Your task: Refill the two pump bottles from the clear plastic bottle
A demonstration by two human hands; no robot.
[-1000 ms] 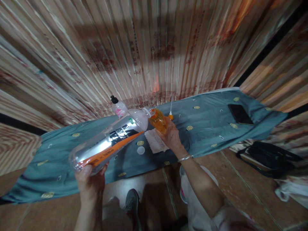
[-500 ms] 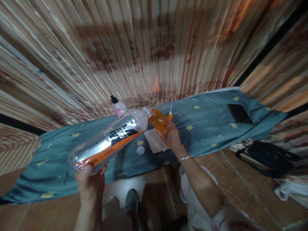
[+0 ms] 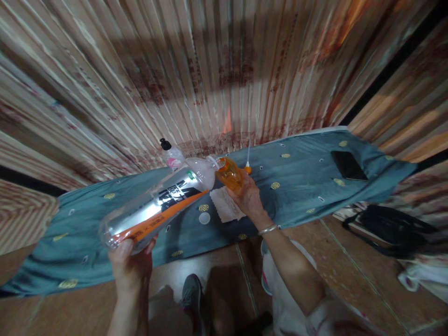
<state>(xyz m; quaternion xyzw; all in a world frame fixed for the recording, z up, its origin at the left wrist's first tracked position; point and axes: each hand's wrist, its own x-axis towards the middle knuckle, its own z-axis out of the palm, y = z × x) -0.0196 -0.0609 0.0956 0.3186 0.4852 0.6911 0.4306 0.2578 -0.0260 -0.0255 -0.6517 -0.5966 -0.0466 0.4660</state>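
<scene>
"What is the largest thing before you?"

"The striped curtain [image 3: 224,60], which fills the upper part of my view. Below it stretches the counter [image 3: 304,179], covered with teal cloth [image 3: 87,219]. On the floor [image 3: 360,270], at the right, there is a black bag [image 3: 388,231]."

"And what do you hold?"

"In my left hand [image 3: 131,261] I have the large clear bottle [image 3: 150,205], with its silver and orange label. This hand is wrapped around the base end, the thumb on the near side. The bottle is slanted over the counter, its neck toward the right."

"Your right hand [image 3: 247,196]?"

"It is closed around the amber bottle [image 3: 227,172], the smaller one. The two mouths meet above the counter — if the rims really touch, I cannot tell."

"What lies around them?"

"Behind the large bottle is a clear bottle [image 3: 174,158] with a black top. A dark phone [image 3: 349,165] lies well apart, near the right end. Just below the amber bottle is a pale paper [image 3: 226,205] with wavy edge. Beyond my right hand there is a pump top [image 3: 248,168] with orange collar — then, the smallest, a whitish disc [image 3: 204,218], to the left of the paper."
</scene>
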